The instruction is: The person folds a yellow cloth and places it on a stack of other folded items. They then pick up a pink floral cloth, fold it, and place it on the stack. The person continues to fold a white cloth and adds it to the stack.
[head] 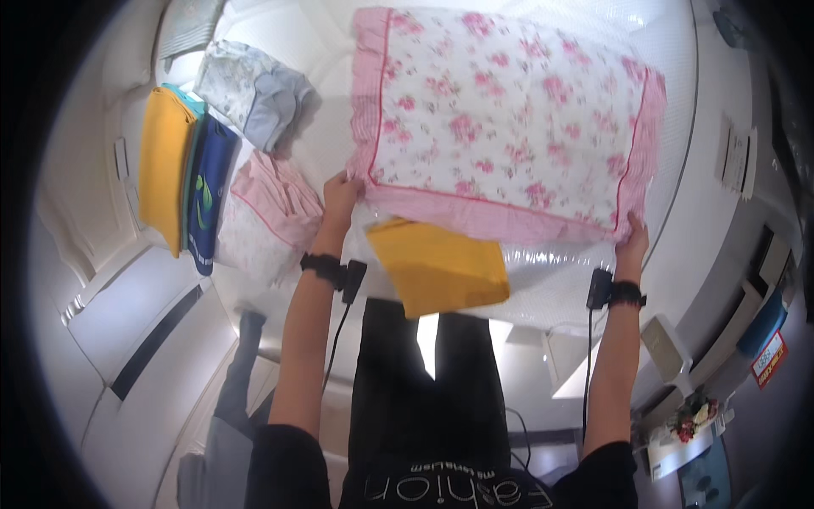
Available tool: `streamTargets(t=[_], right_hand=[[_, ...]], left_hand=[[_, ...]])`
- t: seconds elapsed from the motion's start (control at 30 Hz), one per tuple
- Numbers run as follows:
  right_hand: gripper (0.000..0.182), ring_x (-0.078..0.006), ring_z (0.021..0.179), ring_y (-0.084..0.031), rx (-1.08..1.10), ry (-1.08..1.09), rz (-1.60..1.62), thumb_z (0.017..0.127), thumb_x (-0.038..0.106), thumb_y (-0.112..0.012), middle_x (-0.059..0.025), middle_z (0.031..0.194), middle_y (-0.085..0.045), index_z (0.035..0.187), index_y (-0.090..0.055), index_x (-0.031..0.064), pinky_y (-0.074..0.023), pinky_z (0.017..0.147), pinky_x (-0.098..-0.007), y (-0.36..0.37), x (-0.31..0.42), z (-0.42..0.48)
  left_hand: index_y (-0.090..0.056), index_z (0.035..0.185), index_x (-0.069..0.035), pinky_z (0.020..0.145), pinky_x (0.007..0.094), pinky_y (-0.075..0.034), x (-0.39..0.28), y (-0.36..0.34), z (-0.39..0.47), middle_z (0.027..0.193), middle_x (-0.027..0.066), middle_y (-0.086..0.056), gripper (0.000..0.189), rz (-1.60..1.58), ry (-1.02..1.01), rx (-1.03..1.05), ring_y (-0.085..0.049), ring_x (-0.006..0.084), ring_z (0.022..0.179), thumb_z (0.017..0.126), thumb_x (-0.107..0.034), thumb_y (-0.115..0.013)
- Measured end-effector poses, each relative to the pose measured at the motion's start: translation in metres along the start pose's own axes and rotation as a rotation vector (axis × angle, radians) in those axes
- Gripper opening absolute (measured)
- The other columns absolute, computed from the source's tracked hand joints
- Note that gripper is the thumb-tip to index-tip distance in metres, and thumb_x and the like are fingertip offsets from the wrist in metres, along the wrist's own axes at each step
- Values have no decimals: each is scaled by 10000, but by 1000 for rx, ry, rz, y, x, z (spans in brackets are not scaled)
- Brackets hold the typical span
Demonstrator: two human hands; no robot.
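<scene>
A white pillowcase with pink flowers and a pink ruffled border lies spread over a pale mattress. My left hand pinches its near left corner, and my right hand grips the near right corner. Each wrist wears a black strap with a small cabled device. Between my forearms, close to my body, a folded yellow cloth rests at the mattress's near edge, just below the pink border. To the left of my left hand sits a bundled pink and white floral cloth.
Left of the bundle stand a folded blue cloth and a folded yellow cloth. Behind them lies a grey-blue floral cloth, with a pale folded cloth farther back. Flowers are at lower right.
</scene>
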State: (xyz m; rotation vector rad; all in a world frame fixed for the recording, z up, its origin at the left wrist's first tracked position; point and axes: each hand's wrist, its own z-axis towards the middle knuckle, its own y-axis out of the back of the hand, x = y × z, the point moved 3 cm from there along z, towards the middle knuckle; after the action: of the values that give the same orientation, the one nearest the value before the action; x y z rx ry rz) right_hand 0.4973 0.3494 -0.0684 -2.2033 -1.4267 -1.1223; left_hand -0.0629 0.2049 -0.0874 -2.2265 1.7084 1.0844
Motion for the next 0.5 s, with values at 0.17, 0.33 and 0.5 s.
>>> streamTargets(t=[0.17,0.33,0.5], right_hand=[[525,-266,1005,-535,196,-124,57,752,118,-642,-151,1139,-522,1193,-423,-66,-448,828,-336,7,-29,4],[564,-223,942,-562,73,-64,-232,733,227,-688,-137,1072,-566,1140,-472,-99,-440,794,-295,7,-42,-2],[556,-236,895,-574,3,-37,-234,759,258,-667,-170,1030,-570,1112,-477,-128,-465,746,-330,-2,-36,-5]], left_hand=[[-535,781,-29,515,249,-360,-13,2,1,634,-10,-485,106,-643,96,113,-437,96,559,679,-55,-518],[-553,791,-91,525,230,-341,-13,-15,-17,659,-42,-477,149,-187,154,288,-415,71,571,763,-230,-600],[-591,880,33,533,268,-381,-14,-25,0,653,18,-535,498,175,184,310,-485,117,584,773,-453,-565]])
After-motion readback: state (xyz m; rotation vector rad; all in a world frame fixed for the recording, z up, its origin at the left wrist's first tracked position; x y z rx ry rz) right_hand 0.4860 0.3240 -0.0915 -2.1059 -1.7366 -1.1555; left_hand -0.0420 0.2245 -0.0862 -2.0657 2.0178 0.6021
